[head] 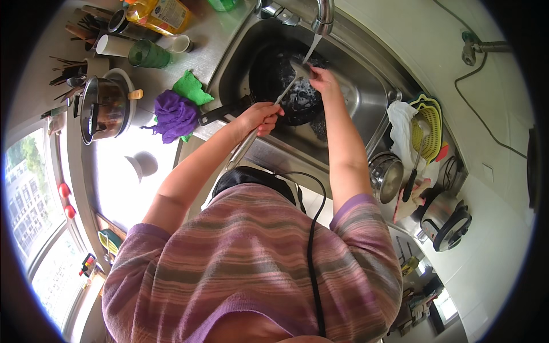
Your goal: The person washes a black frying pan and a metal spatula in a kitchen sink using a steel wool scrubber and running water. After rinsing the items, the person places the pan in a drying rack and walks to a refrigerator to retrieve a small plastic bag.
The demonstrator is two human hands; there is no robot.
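My left hand (261, 118) is closed around the long handle of a metal cooking spatula (286, 91), which slants over the sink. At the spatula's head, the fingers of my right hand (324, 79) grip its edge; whether they also hold a scrubber is hidden. A stream of water (312, 49) runs from the chrome faucet (324, 19) down by the head. Beneath both hands a black frying pan (263, 73) with suds and water inside rests in the stainless steel sink (364, 81). The pan's handle (221, 112) reaches over the sink's left rim.
Left of the sink lie a purple cloth (176, 113) and a green cloth (193, 88). Beyond them stand a lidded pot (107, 109), a green cup (148, 54) and a yellow soap bottle (161, 15). Steel bowls (386, 178) and a yellow-green colander (429, 133) are at right.
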